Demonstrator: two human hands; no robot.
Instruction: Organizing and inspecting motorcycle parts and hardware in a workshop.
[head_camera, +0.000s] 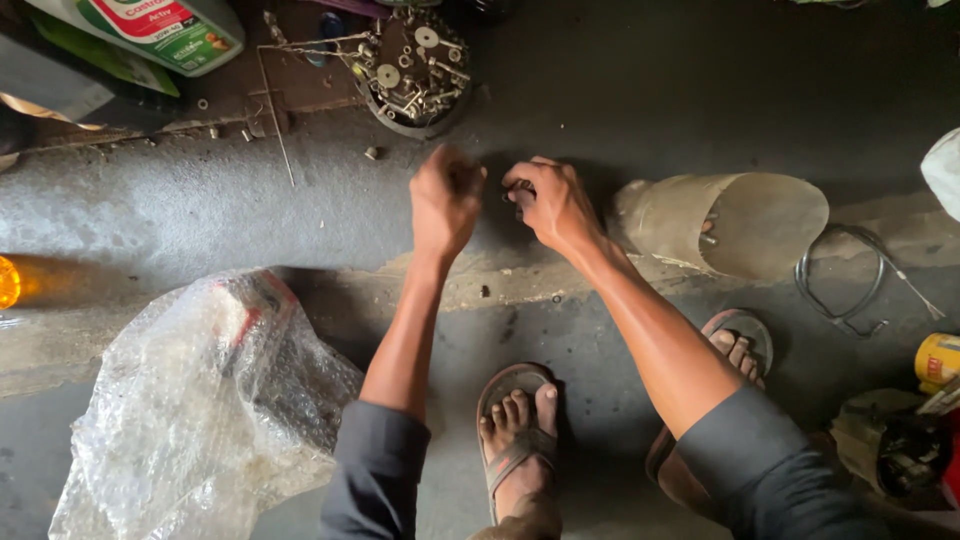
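My left hand (445, 197) is curled into a loose fist over the dark concrete floor (640, 90). Whether anything sits inside the fist is hidden. Close beside it, my right hand (550, 203) pinches a small dark metal part (520, 190) between its fingertips. The two hands are almost touching. A round tray of screws, bolts and washers (412, 68) lies on the floor just beyond them. Both my forearms reach out from dark sleeves, and my sandalled feet (518, 430) rest below.
A cut clear plastic bottle (735, 222) holding small parts lies right of my hands. A looped cable (840, 275) lies further right. Bubble wrap (200, 400) sits lower left. An oil jug (165, 30) is at the top left, and a yellow can (935, 360) and an engine part (890, 445) at the right edge.
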